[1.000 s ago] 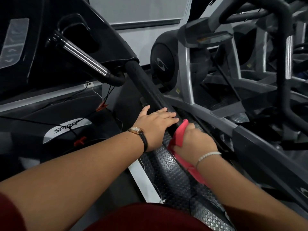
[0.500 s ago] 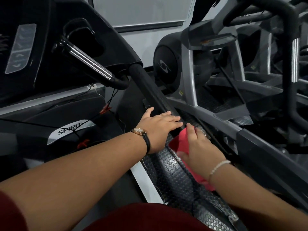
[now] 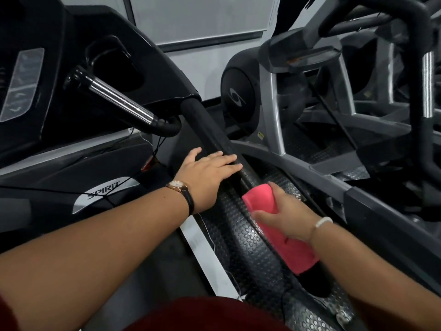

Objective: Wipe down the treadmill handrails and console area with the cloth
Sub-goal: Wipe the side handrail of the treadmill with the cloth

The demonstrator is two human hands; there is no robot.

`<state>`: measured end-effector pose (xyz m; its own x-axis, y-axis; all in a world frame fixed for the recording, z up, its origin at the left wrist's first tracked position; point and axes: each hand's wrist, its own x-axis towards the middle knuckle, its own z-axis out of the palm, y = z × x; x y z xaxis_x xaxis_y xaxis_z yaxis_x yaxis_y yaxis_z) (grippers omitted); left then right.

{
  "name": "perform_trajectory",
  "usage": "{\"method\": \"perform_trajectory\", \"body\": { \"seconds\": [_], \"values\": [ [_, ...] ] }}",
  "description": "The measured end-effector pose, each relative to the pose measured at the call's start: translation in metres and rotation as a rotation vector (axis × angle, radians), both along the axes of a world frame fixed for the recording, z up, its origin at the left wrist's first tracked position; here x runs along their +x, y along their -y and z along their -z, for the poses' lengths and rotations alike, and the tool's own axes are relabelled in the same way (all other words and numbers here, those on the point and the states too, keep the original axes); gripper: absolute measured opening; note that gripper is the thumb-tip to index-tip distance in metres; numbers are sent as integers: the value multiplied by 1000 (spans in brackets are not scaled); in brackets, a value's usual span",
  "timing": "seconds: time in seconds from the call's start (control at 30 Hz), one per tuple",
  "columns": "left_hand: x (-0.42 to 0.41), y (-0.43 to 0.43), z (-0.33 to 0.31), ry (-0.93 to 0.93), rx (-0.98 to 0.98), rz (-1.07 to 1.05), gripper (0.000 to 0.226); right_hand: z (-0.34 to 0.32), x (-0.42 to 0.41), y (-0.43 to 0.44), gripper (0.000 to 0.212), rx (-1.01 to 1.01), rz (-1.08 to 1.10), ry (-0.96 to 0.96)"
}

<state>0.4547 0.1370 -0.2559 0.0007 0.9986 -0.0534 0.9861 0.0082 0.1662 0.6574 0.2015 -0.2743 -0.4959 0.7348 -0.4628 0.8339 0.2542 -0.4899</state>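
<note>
Left hand (image 3: 207, 175), mine: fingers straight and together, laid flat across the black foam-padded treadmill handrail (image 3: 214, 137). Right hand (image 3: 286, 216), mine: thumb and fingers curled round the pink cloth (image 3: 274, 225), which is wrapped about the same rail, near the left hand and lower down.

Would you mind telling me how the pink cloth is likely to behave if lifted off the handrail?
Probably floppy: the cloth wraps closely round the handrail, following its curve. Likely light, since the right hand holds it with thumb and fingers. It would probably sag and unwrap once lifted.
</note>
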Motion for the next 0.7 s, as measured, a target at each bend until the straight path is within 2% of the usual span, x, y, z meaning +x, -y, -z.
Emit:
{"method": "perform_trajectory", "body": {
  "seconds": [0.03, 0.1, 0.17, 0.23, 0.33, 0.4, 0.5, 0.6, 0.7],
  "values": [
    [1, 0, 1, 7, 9, -7, 82, -1, -8, 10, 94, 162, -19, 157],
    [3, -2, 2, 23, 36, -27, 79, 3, -27, 33, 81, 453, -14, 382],
    [5, -3, 0, 30, 59, -36, 77, 8, -42, 51, 64, 644, -63, 487],
    [6, -5, -1, 38, 63, -43, 76, 13, -43, 51, 62, 707, -87, 508],
    [8, -4, -1, 43, 63, -45, 75, 10, -35, 42, 75, 679, -140, 467],
    [8, -3, 0, 43, 71, -45, 76, 7, -29, 36, 83, 600, -169, 358],
    [8, 0, 0, 45, 47, -40, 81, -2, -19, 18, 83, 442, -209, 191],
    [6, 2, 0, 50, 31, -30, 84, -9, -8, -3, 81, 198, -196, 34],
    [5, 1, 1, 54, 30, -37, 85, -8, -6, -14, 74, -108, -20, -193]
  ]
}}
